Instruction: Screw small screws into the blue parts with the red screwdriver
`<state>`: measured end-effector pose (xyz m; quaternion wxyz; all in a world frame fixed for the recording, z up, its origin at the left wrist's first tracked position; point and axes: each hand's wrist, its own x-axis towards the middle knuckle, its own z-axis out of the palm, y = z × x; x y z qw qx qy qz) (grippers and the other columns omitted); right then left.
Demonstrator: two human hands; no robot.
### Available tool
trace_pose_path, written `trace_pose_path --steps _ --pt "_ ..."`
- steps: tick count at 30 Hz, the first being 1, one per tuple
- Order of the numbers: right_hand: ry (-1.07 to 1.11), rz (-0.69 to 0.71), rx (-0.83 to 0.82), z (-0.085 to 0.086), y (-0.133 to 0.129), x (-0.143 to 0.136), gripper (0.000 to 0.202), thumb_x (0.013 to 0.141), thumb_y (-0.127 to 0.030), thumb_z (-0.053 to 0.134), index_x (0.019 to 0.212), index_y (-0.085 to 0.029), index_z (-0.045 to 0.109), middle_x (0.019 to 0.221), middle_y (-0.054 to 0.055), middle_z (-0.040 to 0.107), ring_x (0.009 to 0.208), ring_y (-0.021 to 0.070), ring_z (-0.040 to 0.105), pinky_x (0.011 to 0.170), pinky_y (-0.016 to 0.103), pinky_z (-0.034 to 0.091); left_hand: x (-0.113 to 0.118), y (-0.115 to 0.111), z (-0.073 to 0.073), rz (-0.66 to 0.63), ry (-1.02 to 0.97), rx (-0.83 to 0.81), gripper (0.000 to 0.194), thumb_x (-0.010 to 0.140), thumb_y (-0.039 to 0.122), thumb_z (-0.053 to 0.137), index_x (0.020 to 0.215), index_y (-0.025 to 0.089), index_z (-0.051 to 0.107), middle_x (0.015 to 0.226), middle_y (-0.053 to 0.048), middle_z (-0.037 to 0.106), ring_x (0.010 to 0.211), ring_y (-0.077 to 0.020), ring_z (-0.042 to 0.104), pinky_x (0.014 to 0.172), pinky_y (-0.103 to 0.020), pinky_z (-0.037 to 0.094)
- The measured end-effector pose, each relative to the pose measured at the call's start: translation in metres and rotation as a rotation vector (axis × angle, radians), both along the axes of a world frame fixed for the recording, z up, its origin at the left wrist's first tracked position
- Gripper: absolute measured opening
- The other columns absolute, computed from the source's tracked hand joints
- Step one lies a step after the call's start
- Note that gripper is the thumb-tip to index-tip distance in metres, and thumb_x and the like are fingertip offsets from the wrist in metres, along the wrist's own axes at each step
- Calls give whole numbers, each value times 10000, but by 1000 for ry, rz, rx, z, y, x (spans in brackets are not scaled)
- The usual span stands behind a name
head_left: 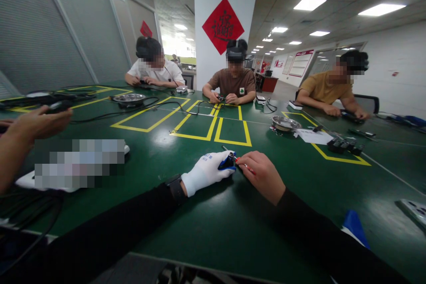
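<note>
My left hand (pixel 208 167), in a white glove with blue fingertips, is closed around a small black object (pixel 230 158) with a round, shiny ring on its upper side. A thin metal-coloured piece sticks out beyond it; I cannot tell whether it is part of the same object. My bare right hand (pixel 262 173) pinches a slim red tool (pixel 249 169), whose kind does not show clearly. The tool's near end meets or almost meets the black object. Both hands are together low over the green table (pixel 186 217).
A metal bowl (pixel 285 123) stands beside a white paper (pixel 313 136) and black parts (pixel 344 145). Another metal bowl (pixel 129 99) sits farther left among cables. A blue-and-white cloth item (pixel 355 230) lies near my right arm. Several people work around the table; one's hand (pixel 40 126) is at left.
</note>
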<state>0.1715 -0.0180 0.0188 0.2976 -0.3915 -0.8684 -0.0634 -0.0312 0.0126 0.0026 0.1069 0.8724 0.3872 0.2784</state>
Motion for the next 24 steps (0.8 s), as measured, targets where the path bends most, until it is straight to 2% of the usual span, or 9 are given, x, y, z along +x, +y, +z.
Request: trace_pose_path --steps 6,12,19,24 --pt "-203 83 128 -5 6 -6 173 905 -165 504 990 -206 650 898 52 662 884 207 544 919 393 364 3 -1 1 -34 10 6 261 844 370 547 1036 196 574 1024 -58 661 939 -221 625 842 -320 470" --pt "-260 116 133 -2 11 -3 213 917 -136 462 1032 -205 627 948 59 663 905 204 555 894 375 381 2 0 2 -54 28 34 246 838 346 561 1034 197 562 1021 -57 654 943 -225 621 842 -324 463" --pt "-401 243 282 5 22 5 223 939 -165 436 1008 -228 638 933 54 662 886 193 552 863 358 386 5 1 4 -105 70 49 215 849 333 540 1024 206 546 1021 -53 648 943 -223 624 835 -316 459" --pt "-391 227 267 7 21 5 197 941 -186 448 981 -228 637 920 44 651 877 183 547 840 337 380 6 3 1 -110 70 55 201 827 331 576 984 208 550 985 -43 651 901 -219 627 791 -306 463"
